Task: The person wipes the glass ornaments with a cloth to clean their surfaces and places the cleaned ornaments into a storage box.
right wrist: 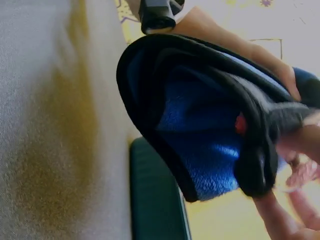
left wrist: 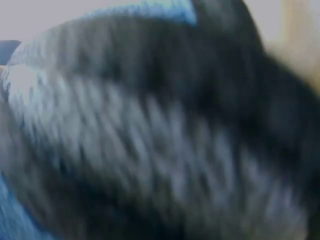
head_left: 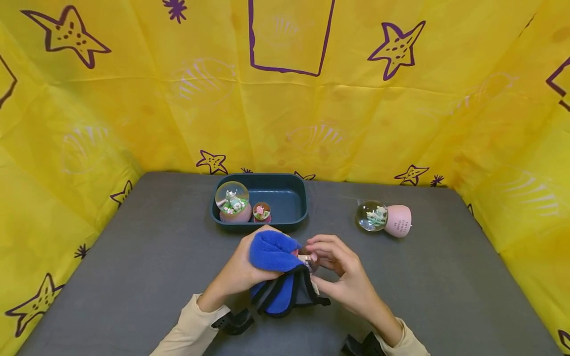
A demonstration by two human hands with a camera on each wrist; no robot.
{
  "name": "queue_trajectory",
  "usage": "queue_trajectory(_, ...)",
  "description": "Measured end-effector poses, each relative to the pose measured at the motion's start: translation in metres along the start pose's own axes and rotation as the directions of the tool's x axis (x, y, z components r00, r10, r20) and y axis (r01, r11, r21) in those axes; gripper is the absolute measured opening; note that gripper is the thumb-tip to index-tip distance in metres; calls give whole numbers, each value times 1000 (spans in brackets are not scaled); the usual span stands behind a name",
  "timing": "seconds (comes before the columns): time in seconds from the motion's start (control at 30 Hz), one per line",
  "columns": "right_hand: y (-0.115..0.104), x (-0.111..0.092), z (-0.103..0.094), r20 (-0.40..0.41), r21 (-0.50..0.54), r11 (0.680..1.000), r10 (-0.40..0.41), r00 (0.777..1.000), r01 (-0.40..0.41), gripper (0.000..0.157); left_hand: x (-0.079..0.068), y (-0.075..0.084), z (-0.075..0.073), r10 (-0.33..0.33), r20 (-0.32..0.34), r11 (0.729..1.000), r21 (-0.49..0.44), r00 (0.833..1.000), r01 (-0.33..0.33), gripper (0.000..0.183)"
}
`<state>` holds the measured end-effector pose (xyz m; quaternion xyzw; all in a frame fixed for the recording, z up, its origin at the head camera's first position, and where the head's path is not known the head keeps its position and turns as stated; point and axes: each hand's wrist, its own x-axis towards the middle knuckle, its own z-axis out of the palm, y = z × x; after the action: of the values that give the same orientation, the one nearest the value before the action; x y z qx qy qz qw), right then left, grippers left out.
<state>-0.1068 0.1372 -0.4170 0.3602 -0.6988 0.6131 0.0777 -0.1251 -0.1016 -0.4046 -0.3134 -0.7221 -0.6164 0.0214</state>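
Globe (head_left: pixel 311 261), small and clear with pink in it, was between the two hands, partly covered by the cloth (head_left: pixel 272 251). The left hand (head_left: pixel 238 267) was clamped on the cloth, blue with black edging, which bunched over its fingers and drooped in folds between the wrists. The right hand (head_left: pixel 340 277) faced it from the other side, fingers and thumb curled about the globe; how firmly they pressed, I cannot tell. In the left wrist view the cloth filled nearly everything, too blurred for the left fingertips to be made out. Just beyond the left hand was the tray (head_left: pixel 289 198), dark teal, with a big globe (head_left: pixel 233 201) on a pink base at its left end and a tiny globe (head_left: pixel 261 212) just beside that. Beyond the right hand and further right, a lying globe (head_left: pixel 384 219) rested on its side, pink base pointing away to the right. Beneath the hands spread the grey table (head_left: pixel 133 272). Past its far edge, and to either side of both hands, hung a yellow backdrop (head_left: pixel 276 106) with purple starfish and pale fish.
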Motion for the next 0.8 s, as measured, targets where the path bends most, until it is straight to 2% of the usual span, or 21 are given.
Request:
queue_trajectory(0.1,-1,0,1,27,10,996,91,995,-92,56,-1,1,2,77,9,997,-8,997,-77,56)
queue_trajectory(0.17,-1,0,2,32,10,994,110,993,-111,53,-1,1,3,106,19,994,-3,994,-106,58)
queue_trajectory(0.23,-1,0,2,23,5,997,80,997,-80,49,-1,2,3,96,18,995,6,995,-96,57)
queue_trajectory(0.37,0,0,2,-6,-1,1000,-13,1000,13,47,-2,3,3,10,-6,1000,17,1000,-10,55)
queue_trajectory(0.43,0,0,1,-25,1,999,-43,999,43,49,-1,2,2,-8,-12,999,33,1000,8,53)
queue_trajectory(0.53,0,0,0,-61,14,995,-98,993,99,50,-1,1,0,-1,-39,999,48,999,3,53)
queue_trajectory(0.67,0,2,0,-103,30,989,-141,985,145,49,-2,1,-6,11,-122,999,43,993,-6,58)
queue_trajectory(0.8,-1,3,-2,-142,4,993,-114,983,116,50,-3,5,-16,32,-172,997,76,985,-20,59)
